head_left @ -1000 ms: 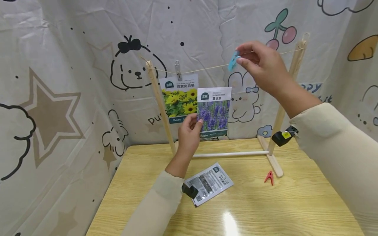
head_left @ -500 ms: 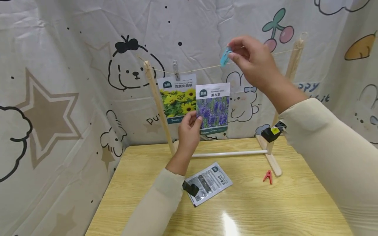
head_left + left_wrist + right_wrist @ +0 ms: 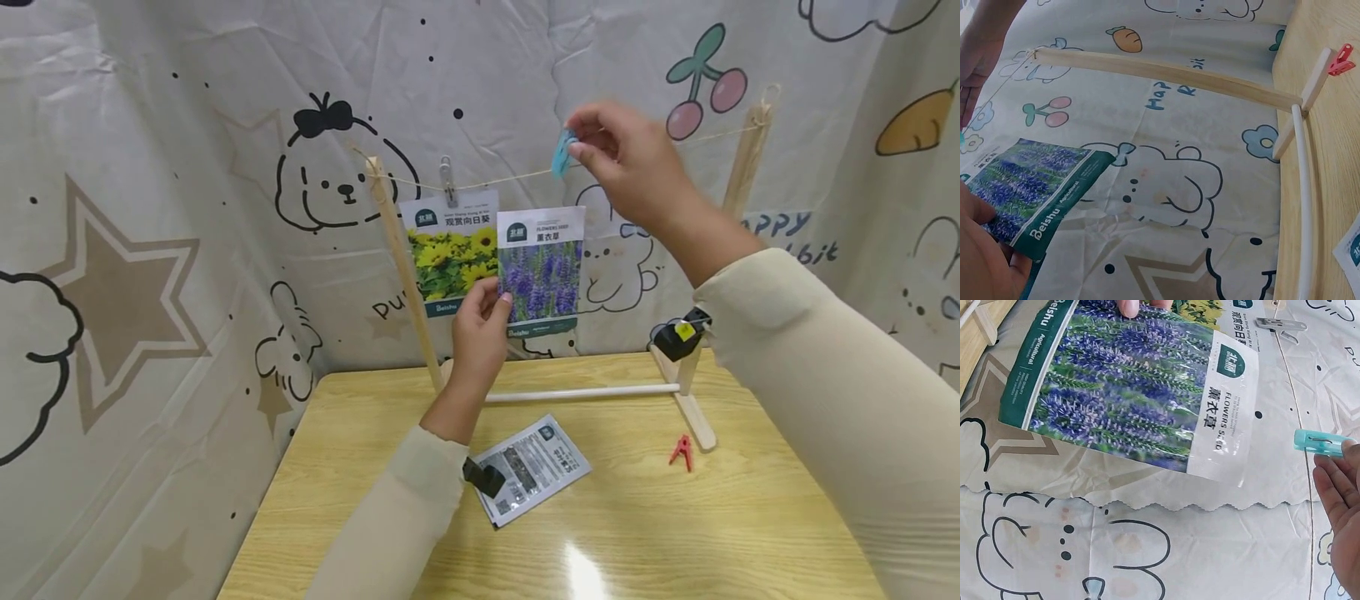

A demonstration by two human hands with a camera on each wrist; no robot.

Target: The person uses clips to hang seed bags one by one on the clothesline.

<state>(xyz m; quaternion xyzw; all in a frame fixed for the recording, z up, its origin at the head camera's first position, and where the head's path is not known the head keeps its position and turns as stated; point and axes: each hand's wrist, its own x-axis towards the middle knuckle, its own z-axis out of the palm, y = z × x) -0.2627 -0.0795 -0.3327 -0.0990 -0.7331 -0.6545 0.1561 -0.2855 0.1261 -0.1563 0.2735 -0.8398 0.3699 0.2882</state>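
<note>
My left hand (image 3: 482,337) pinches the lower left edge of a seed packet (image 3: 542,279) with purple flowers, holding it upright just below the string (image 3: 517,177). Up at the string, my right hand (image 3: 630,154) pinches a light blue clothespin (image 3: 562,153) between thumb and fingers. In the right wrist view the clothespin (image 3: 1319,442) overlaps the string, apart from the packet's top edge. A yellow-flower seed packet (image 3: 457,250) hangs at the left from a clear clothespin (image 3: 447,180) and is partly covered by the purple one.
Two wooden posts (image 3: 742,167) carry the string, joined low down by a white rod (image 3: 585,392). On the wooden table (image 3: 360,500) lie more seed packets (image 3: 534,469), back side up, and a red clothespin (image 3: 682,452). A printed curtain (image 3: 225,317) hangs close behind.
My right hand has moved left along the string with the blue clothespin, and slightly down in the last half second. The purple packet has been raised a little towards the string.
</note>
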